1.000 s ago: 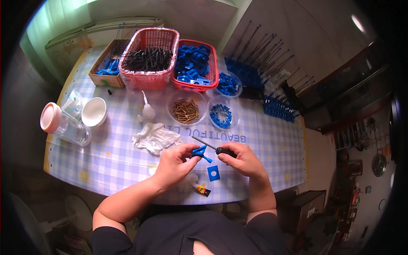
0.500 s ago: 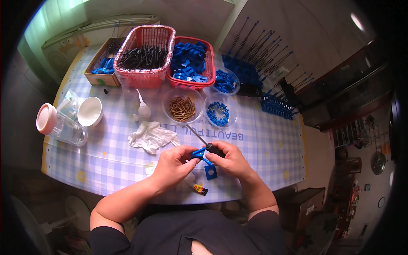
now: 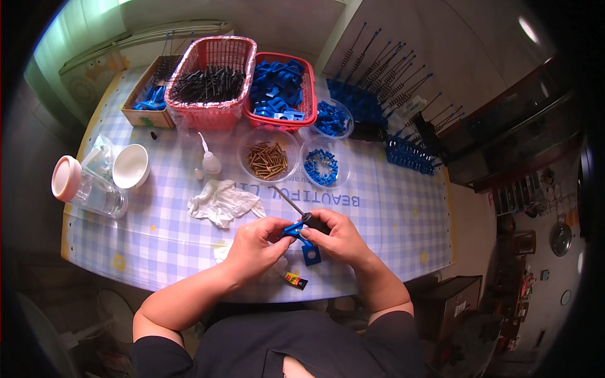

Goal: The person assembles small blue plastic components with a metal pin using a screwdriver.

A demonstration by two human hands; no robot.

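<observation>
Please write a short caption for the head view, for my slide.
Both hands, left hand and right hand, hold a small blue part over a checked table.

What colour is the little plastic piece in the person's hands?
Blue; the plastic piece shows clearly in the head view.

Left hand (image 3: 253, 244) and right hand (image 3: 337, 234) meet fingertip to fingertip, fingers curled, forearms angled inward.

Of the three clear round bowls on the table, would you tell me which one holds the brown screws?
The left bowl, nearest the white squeeze bottle; the other two bowls hold small blue plastic parts.
</observation>
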